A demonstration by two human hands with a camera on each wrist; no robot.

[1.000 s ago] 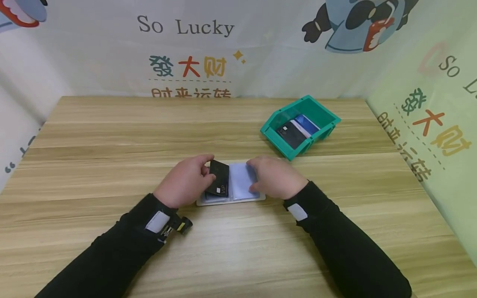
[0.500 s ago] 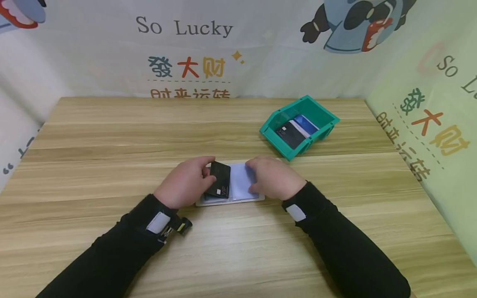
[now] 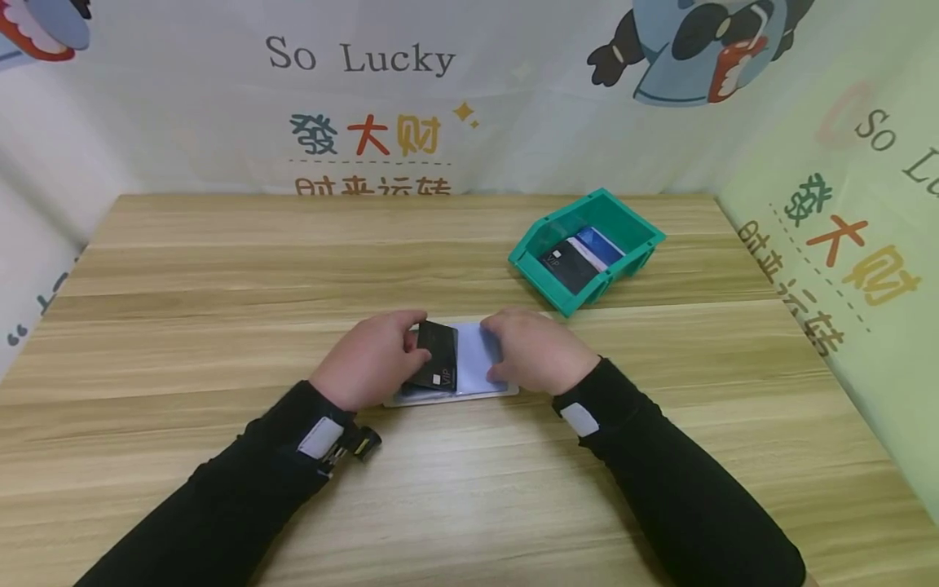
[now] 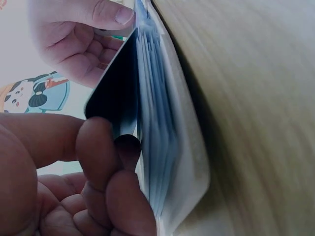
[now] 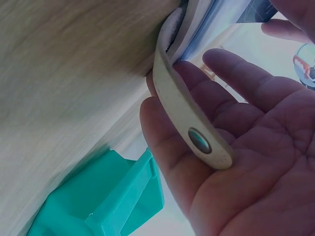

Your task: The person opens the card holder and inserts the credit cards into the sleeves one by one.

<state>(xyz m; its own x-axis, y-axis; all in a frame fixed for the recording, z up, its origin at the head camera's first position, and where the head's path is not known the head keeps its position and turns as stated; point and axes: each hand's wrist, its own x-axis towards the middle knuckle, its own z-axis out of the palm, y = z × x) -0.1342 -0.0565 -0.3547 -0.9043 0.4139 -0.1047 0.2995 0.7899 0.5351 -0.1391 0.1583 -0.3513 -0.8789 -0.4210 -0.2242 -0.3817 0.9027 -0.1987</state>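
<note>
A black card (image 3: pixel 440 359) marked "VIP" is pinched by its left side between the thumb and fingers of my left hand (image 3: pixel 367 359). It slants over the left side of an open card holder (image 3: pixel 473 359) with clear plastic sleeves, which lies on the table. In the left wrist view, the card (image 4: pixel 115 93) leans away from the stacked sleeves (image 4: pixel 155 118), one edge against them. My right hand (image 3: pixel 543 350) holds the holder's right side, thumb and forefinger on the sleeve. In the right wrist view, the holder's pale strap (image 5: pixel 184 103) with a metal snap lies across the fingers.
A green bin (image 3: pixel 539 287) stands at the back right of the wooden table (image 3: pixel 279 269). Inside it lie another black VIP card (image 3: pixel 568 265) and a blue card (image 3: pixel 600 244). A printed cloth (image 3: pixel 513 147) hangs behind the table and along both sides.
My left hand has shifted slightly right with the black card, which now covers more of the holder's middle. The right hand keeps its place on the holder.
</note>
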